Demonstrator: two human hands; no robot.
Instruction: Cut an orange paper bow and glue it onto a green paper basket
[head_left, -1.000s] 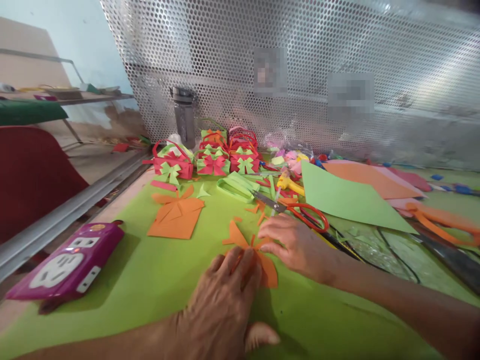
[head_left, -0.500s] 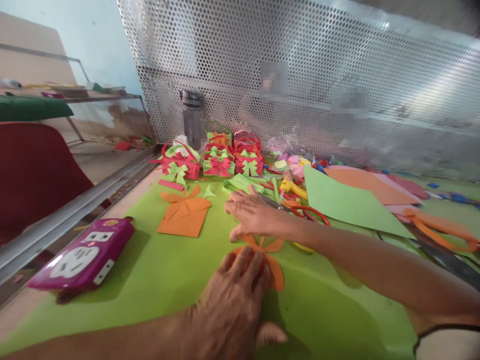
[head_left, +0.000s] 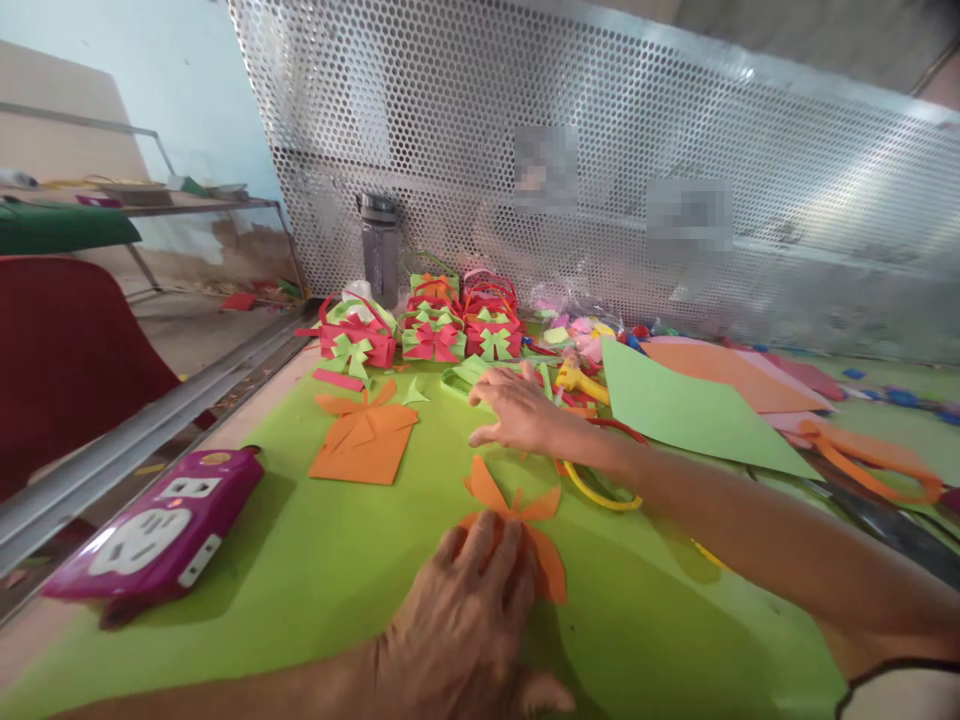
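My left hand [head_left: 469, 600] lies palm down on an orange paper cutout [head_left: 544, 508] with petal-like shapes; the fingers rest over its lower left part and the thumb is apart. My right hand [head_left: 514, 405] hangs with fingers spread over the middle of the table, next to green paper strips [head_left: 469, 372] and a yellow glue gun [head_left: 581, 380]. It appears to hold nothing. Beneath the right forearm a yellow looped handle [head_left: 604, 495] and a red handle show partly. To the left sits an orange paper piece with a bow-like top [head_left: 365, 450].
A purple power strip [head_left: 161, 530] lies at the left edge. Small red and green paper baskets with bows [head_left: 433, 335] stand at the back, by a grey bottle [head_left: 380, 250] and a perforated metal panel [head_left: 465, 120]. Coloured sheets [head_left: 675, 400] and orange-handled scissors [head_left: 870, 460] lie right.
My right hand has moved slightly to the right, off the upper part of the orange cutout, and more of the yellow handle shows. My left hand stays on the cutout.
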